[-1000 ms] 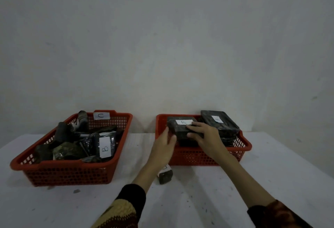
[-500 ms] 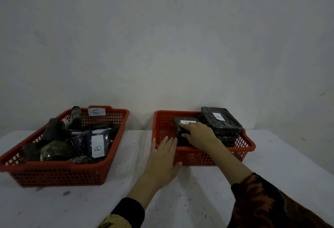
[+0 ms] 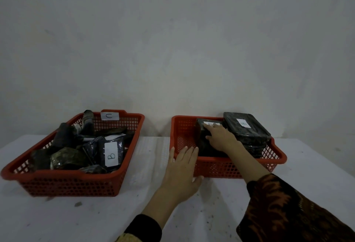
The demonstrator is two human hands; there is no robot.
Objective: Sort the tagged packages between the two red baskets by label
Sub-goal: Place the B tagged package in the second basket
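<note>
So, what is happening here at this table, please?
A person is sorting dark wrapped packages between two red baskets. The right hand rests on a package tagged B inside the right basket, beside a stack of flat packages also tagged B. The left hand lies flat, fingers straight, against that basket's near left corner. The left basket, tagged C, holds a jumble of packages, one of them a B package not yet moved.

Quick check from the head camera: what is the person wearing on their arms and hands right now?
Both hands, left and right, are bare: no gloves visible. The left sleeve has a black cuff over a yellowish patterned fabric. The right sleeve is dark with an orange-brown batik-like pattern.
</note>
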